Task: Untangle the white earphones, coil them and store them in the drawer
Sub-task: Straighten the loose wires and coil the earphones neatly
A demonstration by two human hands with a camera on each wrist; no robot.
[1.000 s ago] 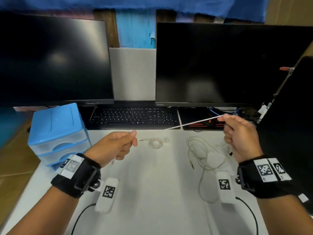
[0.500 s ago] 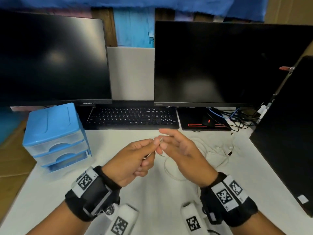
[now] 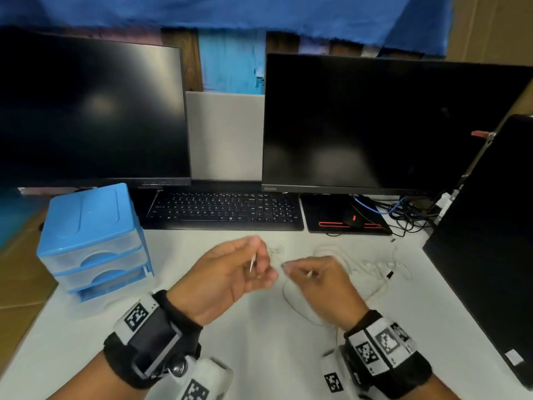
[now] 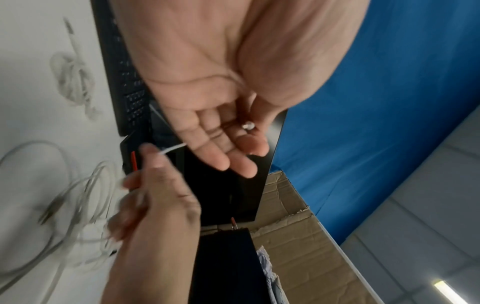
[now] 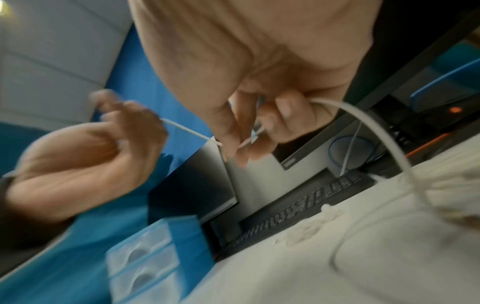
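Nearest, both wrists are wearing black bands with printed markers. Above the near middle of the white desk (image 3: 259, 342), the left hand (image 3: 227, 280) is pinching a short stretch of the white earphones (image 3: 372, 272) cable between thumb and fingers, the other fingers lying loosely curled. Just right of it, the right hand (image 3: 320, 284) is curling its fingers round the same cable; a short taut run is spanning the gap between the hands. The rest of the cable is trailing in loose loops on the desk, right of and beyond the right hand. At the left, the blue drawer unit (image 3: 92, 241) is sitting with its drawers closed. Farther back, a black keyboard (image 3: 225, 210) is lying before two dark monitors (image 3: 375, 122).
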